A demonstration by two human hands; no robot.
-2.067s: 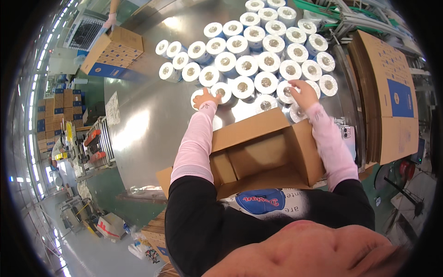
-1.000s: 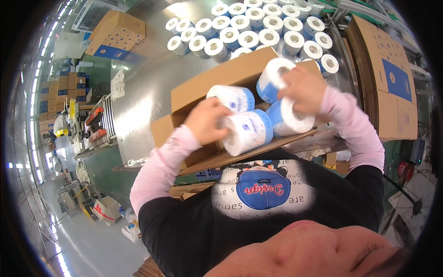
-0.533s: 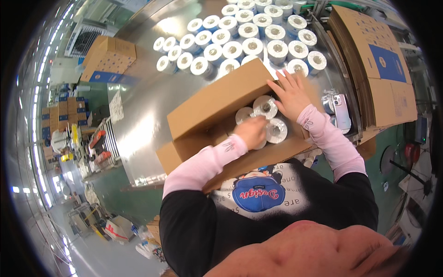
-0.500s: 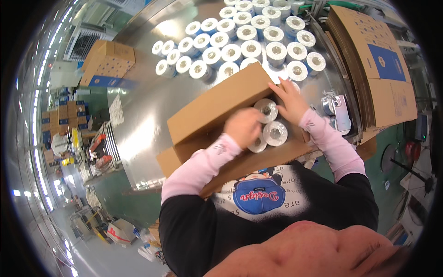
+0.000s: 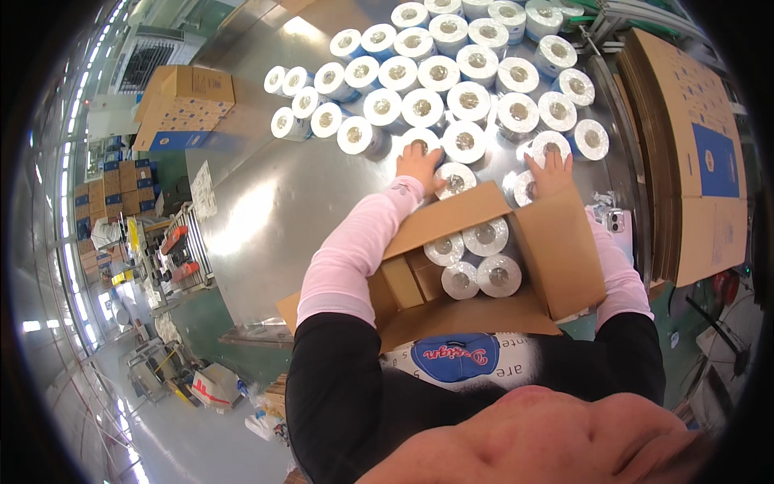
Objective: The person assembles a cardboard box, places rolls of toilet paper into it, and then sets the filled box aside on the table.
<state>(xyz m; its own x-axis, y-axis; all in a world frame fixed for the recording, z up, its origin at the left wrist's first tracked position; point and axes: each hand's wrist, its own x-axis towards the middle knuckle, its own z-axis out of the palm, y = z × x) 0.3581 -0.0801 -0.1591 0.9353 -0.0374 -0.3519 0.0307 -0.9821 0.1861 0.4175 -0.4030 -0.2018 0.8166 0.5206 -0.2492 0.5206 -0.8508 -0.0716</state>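
Steel table (image 5: 266,210), fingers (image 5: 415,157) touching rolls (image 5: 451,105) beyond carton (image 5: 556,250)

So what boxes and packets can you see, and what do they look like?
Open brown carton: by the person's body, four white rolls inside.
White rolls: standing on the steel table, bluish wrappers.
Closed brown box: far left, blue band.
Flat cartons: stacked right, blue patch.

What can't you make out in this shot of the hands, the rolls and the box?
- Head view: left hand covers part of a white roll; its grip can't be judged.
- Right hand hides the roll beneath it.
- Open cardboard box: walls and flaps hide any deeper layers.
- Flat cartons: print blurred.
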